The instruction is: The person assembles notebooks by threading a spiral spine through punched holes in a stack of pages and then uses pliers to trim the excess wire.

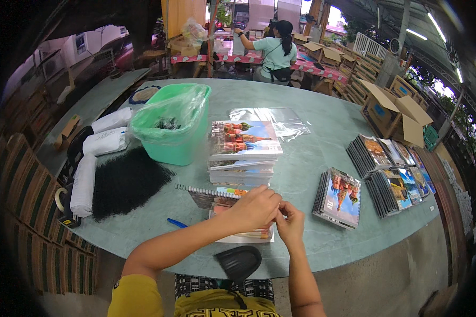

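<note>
Wire-bound, the spiral notebook lies directly beneath both hands, its coil edge running left to right just beyond the knuckles. The left hand curls over it, fingers closed, nearer the coil. The right hand meets it fingertip to fingertip, pinching something too small to tell.

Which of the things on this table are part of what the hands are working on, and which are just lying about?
In hand:
left hand and right hand, together over the spiral notebook
stack of wrapped notebooks
clear plastic sleeves

Lying about:
green bin
black mesh
white rolls
blue pen
cardboard box
</note>
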Motion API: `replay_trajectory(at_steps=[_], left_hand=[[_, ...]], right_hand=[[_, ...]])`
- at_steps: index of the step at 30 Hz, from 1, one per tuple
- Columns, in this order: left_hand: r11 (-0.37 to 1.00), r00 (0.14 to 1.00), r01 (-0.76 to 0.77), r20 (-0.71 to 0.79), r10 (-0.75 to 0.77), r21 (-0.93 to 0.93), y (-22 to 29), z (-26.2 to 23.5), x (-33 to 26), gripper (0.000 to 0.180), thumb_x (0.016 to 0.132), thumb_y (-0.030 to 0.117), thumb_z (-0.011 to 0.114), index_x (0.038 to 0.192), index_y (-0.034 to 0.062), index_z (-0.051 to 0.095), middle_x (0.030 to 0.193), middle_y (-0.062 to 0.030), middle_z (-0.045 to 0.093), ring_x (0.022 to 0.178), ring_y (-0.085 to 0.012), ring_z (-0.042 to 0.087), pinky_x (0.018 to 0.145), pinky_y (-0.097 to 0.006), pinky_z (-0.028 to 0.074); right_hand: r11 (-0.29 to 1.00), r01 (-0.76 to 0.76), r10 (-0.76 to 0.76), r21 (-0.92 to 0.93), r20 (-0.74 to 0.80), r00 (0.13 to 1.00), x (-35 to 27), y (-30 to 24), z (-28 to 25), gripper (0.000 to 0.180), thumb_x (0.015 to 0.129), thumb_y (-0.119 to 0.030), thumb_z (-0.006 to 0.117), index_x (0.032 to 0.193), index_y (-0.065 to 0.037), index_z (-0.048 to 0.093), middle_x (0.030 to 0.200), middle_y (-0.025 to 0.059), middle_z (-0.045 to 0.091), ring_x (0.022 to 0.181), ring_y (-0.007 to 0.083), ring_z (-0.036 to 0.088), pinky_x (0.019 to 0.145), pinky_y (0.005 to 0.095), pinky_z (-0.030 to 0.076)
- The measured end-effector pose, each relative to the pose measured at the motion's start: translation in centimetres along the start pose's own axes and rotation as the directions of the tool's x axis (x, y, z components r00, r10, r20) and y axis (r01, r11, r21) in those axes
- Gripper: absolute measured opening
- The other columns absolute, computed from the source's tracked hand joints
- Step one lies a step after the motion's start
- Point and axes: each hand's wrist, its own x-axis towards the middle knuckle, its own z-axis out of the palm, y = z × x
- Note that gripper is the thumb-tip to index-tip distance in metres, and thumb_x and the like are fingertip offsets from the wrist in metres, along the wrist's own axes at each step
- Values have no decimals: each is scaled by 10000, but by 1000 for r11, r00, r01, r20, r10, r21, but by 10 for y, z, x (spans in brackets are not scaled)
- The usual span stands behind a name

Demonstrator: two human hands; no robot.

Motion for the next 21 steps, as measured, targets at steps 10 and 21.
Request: replay_trajectory(at_steps=[10,21], left_hand=[[976,940,-150,-282,190,156,19,-26,-6,225,754,148,618,941,49,541,885,-92,530,877,-291,514,770,-415,420],[835,753,413,379,-538,365,-64,-39,-230,497,702,174,670,1176,96,542,962,-173,556,927,-356,531,829,-439,428]], right_hand=[[995,102,-101,-10,41,994,10,-3,-6,200,766,-55,678,956,-6,638,898,112,679,812,204,655,715,287,490],[718,562,-299,-410,548,781,50,-98,81,307,739,-143,670,1028,-59,613,1018,142,628,962,330,577,831,412,454]])
